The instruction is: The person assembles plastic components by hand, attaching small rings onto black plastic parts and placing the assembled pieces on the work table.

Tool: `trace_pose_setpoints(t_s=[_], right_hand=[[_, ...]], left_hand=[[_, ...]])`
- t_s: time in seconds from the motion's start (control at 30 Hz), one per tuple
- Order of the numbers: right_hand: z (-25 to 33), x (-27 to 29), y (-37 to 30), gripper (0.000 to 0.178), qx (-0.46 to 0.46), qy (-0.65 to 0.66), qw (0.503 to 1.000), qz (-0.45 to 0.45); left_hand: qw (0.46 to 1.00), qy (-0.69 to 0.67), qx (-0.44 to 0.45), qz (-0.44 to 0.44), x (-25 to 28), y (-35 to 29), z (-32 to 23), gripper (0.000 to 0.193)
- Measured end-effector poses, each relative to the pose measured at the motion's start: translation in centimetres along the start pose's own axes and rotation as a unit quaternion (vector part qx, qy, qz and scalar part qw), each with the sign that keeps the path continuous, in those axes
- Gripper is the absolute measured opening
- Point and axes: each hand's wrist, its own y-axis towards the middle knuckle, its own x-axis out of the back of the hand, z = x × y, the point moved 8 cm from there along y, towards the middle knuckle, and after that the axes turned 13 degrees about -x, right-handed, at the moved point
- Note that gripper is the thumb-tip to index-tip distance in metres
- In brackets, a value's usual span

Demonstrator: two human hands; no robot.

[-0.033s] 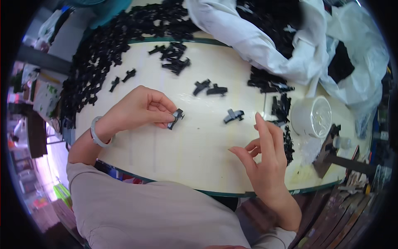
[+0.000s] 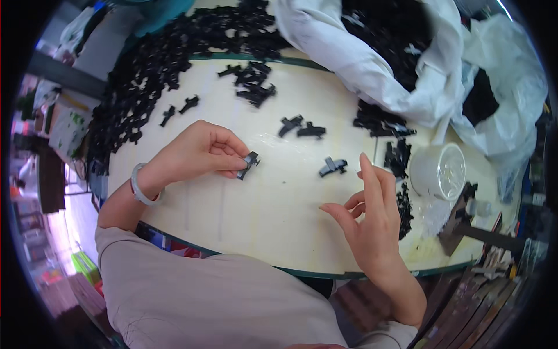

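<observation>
Between the thumb and fingertips of my left hand [image 2: 200, 152] is a small black plastic part [image 2: 250, 165], roughly cross-shaped, held just above the table. My right hand [image 2: 372, 221] hovers over the table's right half, thumb and fingers spread, with nothing visible in it. The nearest thing to its fingertips is a loose black plastic piece [image 2: 332, 167] lying on the table. Farther back, two similar pieces [image 2: 312, 130] lie close together. Part of the held piece is covered by my fingers.
Black parts are heaped along the far left edge [image 2: 125, 96], with a smaller cluster [image 2: 256, 84] nearby. A white cloth sack [image 2: 360, 55] of black parts sits at the back right. A roll of clear tape [image 2: 433, 171] and a metal bracket [image 2: 456, 227] stand at right.
The view has shifted slightly, so the table and parts appear a little farther right. Both hands keep the same pose, and the left still holds the part.
</observation>
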Motion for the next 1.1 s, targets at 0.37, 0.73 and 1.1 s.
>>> trace_pose_setpoints(t_s=[0.37,0.73,1.1], right_hand=[[1.6,-6.6,7.6,0.076,-0.089,-0.101,0.985,0.111],[7.1,-12.7,14.1,0.070,0.025,-0.106,0.987,0.115],[9.8,-17.0,15.7,0.074,0.110,-0.110,0.983,0.100]], left_hand=[[0.981,0.124,-0.099,-0.114,5.3,-1.5,-0.4,0.019],[0.946,0.144,-0.191,-0.219,10.4,-4.0,-0.1,0.017],[0.831,0.338,-0.280,-0.341,12.3,-3.9,-0.6,0.019]])
